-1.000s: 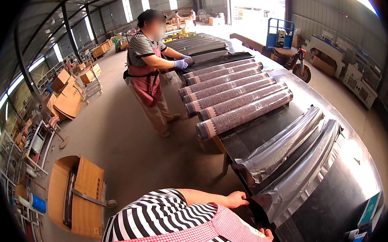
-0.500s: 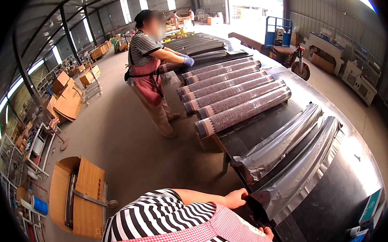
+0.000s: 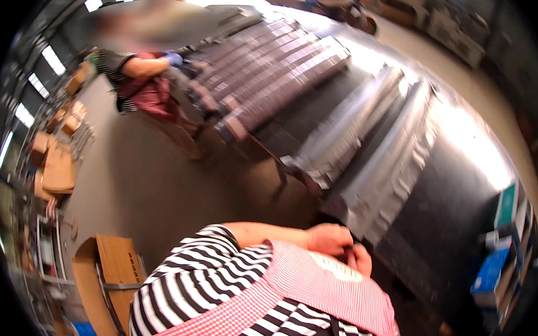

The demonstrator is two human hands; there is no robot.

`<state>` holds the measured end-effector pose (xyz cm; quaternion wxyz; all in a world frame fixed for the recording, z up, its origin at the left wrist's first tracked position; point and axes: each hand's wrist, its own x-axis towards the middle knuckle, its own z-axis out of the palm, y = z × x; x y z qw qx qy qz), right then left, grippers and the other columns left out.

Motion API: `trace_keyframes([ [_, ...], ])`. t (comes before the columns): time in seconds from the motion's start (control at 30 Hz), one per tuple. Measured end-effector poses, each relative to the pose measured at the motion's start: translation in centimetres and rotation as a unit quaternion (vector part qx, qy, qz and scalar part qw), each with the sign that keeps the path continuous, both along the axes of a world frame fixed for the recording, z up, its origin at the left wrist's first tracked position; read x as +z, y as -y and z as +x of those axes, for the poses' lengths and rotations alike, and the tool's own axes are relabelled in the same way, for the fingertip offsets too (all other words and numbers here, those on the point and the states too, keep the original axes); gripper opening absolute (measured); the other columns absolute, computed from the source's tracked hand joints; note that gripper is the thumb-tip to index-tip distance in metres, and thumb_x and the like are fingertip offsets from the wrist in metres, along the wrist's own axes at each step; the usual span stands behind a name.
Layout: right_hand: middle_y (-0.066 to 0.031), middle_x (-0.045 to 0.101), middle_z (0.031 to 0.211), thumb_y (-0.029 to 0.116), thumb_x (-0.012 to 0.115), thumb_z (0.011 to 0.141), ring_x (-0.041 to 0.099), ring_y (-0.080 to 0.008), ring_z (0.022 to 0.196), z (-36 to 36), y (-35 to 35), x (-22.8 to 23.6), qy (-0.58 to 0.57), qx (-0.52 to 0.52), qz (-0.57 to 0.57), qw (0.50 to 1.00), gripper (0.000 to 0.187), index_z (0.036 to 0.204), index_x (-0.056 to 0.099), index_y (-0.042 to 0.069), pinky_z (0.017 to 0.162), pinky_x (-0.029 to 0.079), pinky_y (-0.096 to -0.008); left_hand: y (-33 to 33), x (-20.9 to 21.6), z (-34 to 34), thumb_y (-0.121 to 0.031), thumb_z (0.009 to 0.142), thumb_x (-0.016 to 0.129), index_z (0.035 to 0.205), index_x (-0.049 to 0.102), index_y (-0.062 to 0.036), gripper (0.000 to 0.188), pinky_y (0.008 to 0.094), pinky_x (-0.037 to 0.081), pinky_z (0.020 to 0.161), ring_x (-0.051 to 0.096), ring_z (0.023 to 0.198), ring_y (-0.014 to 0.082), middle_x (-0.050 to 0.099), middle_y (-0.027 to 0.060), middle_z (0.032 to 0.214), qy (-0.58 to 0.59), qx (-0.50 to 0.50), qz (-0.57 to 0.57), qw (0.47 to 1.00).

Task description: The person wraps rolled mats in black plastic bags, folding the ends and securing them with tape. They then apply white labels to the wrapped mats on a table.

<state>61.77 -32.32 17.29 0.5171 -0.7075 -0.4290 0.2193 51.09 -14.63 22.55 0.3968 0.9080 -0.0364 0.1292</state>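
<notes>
My left hand (image 3: 330, 239) is closed, fingers curled, beside the near end of a long grey plastic bag (image 3: 397, 167) lying on the dark table. Close against it is my right hand (image 3: 360, 260), its fingers bent inward too. Whatever they pinch between them is hidden or too small to make out. A second grey plastic bag (image 3: 346, 133) lies alongside, just beyond the first. Both bags look long and bulging. The picture is smeared by motion.
Several patterned rolls in clear wrap (image 3: 289, 85) lie farther along the table (image 3: 443, 238). A person in blue-purple gloves (image 3: 173, 57) stands at its far left side. Blue boxes (image 3: 490, 272) sit at the right edge. An open carton (image 3: 119, 261) stands on the floor, left.
My hands were apart at the near bag's mouth; now they are together beside its end. The whole view has swung, shifting the table and rolls up and left in the picture.
</notes>
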Motion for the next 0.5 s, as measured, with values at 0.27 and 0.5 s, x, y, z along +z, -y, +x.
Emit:
trace_keyframes([
  [0.27, -0.0137, 0.058, 0.077, 0.001, 0.057, 0.089, 0.059, -0.0281, 0.068, -0.3, -0.5, 4.6, -0.019, -0.047, -0.020, 0.998, 0.004, 0.085, 0.058, 0.000, 0.062, 0.047, -0.0350, 0.5, 1.5, 0.6, -0.010, 0.076, 0.076, 0.098, 0.071, -0.0059, 0.023, 0.0345, 0.053, 0.069, 0.065, 0.078, 0.0273, 0.067, 0.0082, 0.089, 0.025, 0.043, -0.052, 0.997],
  [0.5, -0.0136, 0.061, 0.079, 0.002, 0.059, 0.086, 0.062, -0.0311, 0.073, -1.6, -0.3, 5.4, 0.052, -0.076, -0.055, 0.994, 0.002, 0.084, 0.059, 0.001, 0.065, 0.049, -0.0382, 0.4, 0.9, 0.5, -0.010, 0.079, 0.072, 0.095, 0.071, -0.0079, 0.016, 0.0347, 0.053, 0.069, 0.066, 0.078, 0.0271, 0.067, 0.0065, 0.089, 0.037, 0.033, -0.078, 0.996],
])
